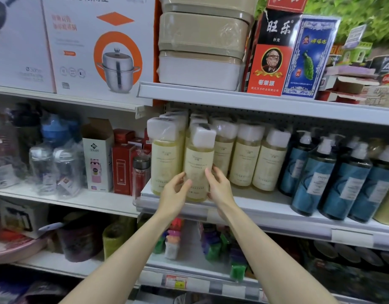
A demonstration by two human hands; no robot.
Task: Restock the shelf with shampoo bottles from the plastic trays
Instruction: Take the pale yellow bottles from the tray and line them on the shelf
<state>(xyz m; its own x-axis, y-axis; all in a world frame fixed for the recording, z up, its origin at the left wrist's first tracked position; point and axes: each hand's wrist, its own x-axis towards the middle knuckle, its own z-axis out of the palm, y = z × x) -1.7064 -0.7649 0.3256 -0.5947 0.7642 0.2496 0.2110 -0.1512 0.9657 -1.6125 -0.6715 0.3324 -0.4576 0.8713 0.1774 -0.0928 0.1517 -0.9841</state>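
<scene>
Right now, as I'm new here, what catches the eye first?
The left hand and right hand hold a pale yellow, white-capped shampoo bottle at the edge of the middle shelf. Dark blue-labelled pump bottles stand to its right; a white box picturing a steel pot sits upper left.

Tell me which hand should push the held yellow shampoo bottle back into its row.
Left, probably: the left hand lays its thumb on the front of the yellow shampoo bottle, while the right hand grips only its right edge.

pot box point(99, 47) top left | beige tubs point(202, 36) stacked | card packs point(270, 62) beside
</scene>
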